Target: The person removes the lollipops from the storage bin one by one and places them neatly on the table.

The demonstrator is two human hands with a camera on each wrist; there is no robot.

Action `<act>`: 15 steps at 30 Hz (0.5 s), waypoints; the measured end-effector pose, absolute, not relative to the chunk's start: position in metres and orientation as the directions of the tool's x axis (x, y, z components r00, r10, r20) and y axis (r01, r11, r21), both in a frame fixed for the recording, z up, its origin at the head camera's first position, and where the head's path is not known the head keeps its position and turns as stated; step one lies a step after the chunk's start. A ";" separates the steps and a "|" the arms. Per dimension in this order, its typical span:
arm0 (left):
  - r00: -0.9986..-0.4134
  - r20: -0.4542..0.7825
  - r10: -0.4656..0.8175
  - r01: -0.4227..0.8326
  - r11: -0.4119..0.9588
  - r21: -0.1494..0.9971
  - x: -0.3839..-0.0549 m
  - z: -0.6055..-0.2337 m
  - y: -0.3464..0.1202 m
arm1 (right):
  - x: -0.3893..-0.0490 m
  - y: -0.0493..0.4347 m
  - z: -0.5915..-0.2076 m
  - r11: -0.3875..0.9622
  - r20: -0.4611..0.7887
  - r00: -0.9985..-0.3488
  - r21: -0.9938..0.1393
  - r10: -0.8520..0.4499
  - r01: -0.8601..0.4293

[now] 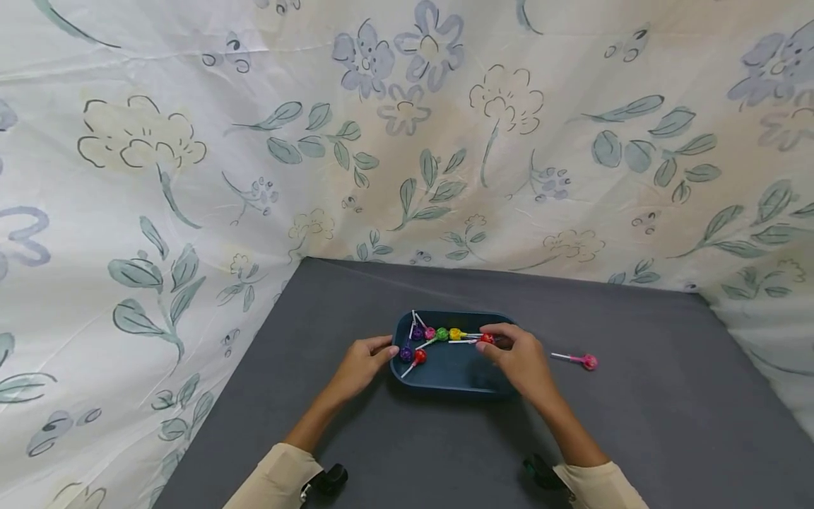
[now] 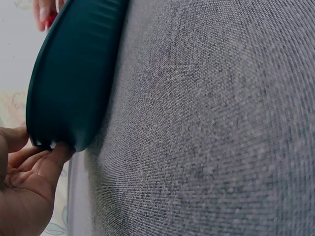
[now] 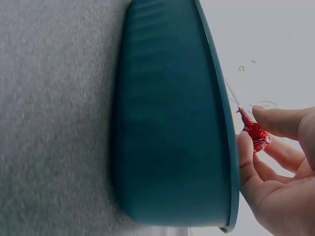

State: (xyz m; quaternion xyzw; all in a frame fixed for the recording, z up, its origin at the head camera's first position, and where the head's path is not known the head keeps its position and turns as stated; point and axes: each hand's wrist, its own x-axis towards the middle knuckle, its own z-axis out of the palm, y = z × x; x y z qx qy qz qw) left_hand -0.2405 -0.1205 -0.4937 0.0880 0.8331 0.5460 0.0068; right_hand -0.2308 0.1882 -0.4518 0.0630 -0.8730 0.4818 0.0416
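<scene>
Covering the room from 9 round to 3 o'clock: a floral sheet (image 1: 432, 127), patterned in leaves and blossoms, meeting the far table edge at 12. Grey cloth surface (image 1: 649, 396) next – narrow strip between tray and far edge at 12, wider stretch toward 4, left edge slanting down to 7. Blue-green tray (image 1: 464, 385) sits mid-surface, rounded corners, raised rim, its floor showing from centre to 5 o'clock. Cream sleeves (image 1: 273, 477) come in at 5 and 7. Left hand (image 1: 362, 367) pinches the tray rim at 9, thumb up top, fingers on the outer wall. Right hand (image 1: 524, 362) is over the rim at 3, grasping a red lollipop (image 3: 255, 132) between thumb and fingers. Other lollipops (image 1: 441, 334) lie inside the tray, 9 to 12 – purple, pink, green, yellow, red. Pink lollipop (image 1: 590, 362) lies outside at 3, stick toward 9, just beyond the right hand.
</scene>
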 end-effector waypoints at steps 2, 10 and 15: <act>-0.984 0.083 0.158 0.139 0.392 0.910 -0.240 -0.494 -0.121 | -0.228 0.192 -0.450 0.522 0.142 -0.988 -0.839 -0.060 -0.152; -0.984 0.081 0.162 0.140 0.394 0.909 -0.241 -0.495 -0.121 | -0.221 0.206 -0.450 0.538 0.166 -0.986 -0.828 -0.032 -0.157; -0.983 0.090 0.162 0.148 0.388 0.910 -0.242 -0.497 -0.119 | -0.221 0.216 -0.453 0.539 0.159 -0.987 -0.830 -0.019 -0.144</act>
